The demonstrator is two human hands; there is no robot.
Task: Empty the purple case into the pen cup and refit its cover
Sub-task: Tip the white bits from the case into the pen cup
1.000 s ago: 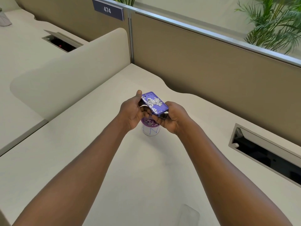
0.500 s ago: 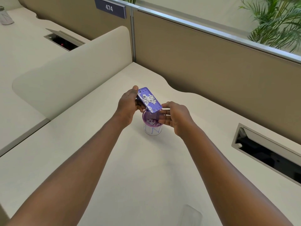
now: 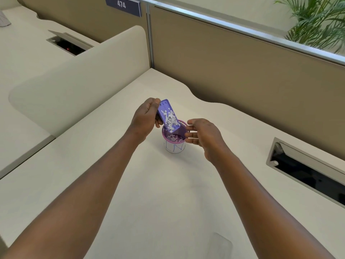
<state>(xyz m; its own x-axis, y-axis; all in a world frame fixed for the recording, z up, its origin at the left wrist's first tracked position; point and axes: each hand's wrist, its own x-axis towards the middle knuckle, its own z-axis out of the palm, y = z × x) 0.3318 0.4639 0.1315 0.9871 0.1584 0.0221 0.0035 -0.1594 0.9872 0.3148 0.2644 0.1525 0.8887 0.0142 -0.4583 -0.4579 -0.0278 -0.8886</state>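
Desk (image 3: 149, 184): left hand (image 3: 144, 118) tilts purple case (image 3: 168, 116) over pen cup (image 3: 174, 142)

Left hand (image 3: 144, 116) is closed in a grip, raised; right hand (image 3: 203, 136) is spread, fingers loose.

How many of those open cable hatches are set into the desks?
2: one hatch on the far-left desk, another hatch at the right, beyond the right hand. Others may lie outside view.

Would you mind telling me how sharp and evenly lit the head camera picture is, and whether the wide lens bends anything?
Head view: soft, even light, only a faint shadow under the pen cup; the purple case and left hand look slightly soft; the partition rail bows from lens distortion; a clear piece near the bottom edge is barely discernible.
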